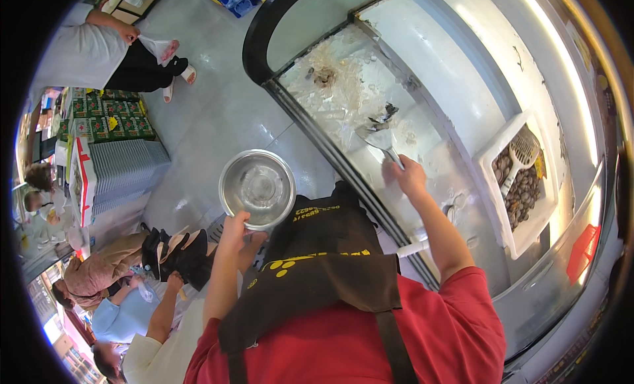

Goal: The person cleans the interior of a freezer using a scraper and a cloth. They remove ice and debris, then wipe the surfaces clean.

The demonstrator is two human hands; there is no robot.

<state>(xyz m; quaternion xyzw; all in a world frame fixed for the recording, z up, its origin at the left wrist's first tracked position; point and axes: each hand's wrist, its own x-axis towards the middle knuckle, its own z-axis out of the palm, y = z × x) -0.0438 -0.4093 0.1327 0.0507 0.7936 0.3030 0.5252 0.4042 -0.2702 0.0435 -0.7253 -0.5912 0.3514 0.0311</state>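
My left hand [237,235] grips the near rim of a round stainless steel bowl [257,188], which has no food showing in it and is held over the floor. My right hand [410,176] is closed around the handle of a metal scoop [379,138]. The scoop's head rests at the wet, icy bed of a display case [426,151]. Dark scraps [389,112] lie just beyond the scoop, and a brownish patch [324,77] of ice and debris is farther off.
A white tub [554,200] of snails or small shellfish [517,205] with a slotted scoop [525,148] stands right. A metal rail [317,141] edges the case. Several people stand left and lower left, near stacked grey trays [129,171] and green cartons [114,119]. A red basket [584,252] sits far right.
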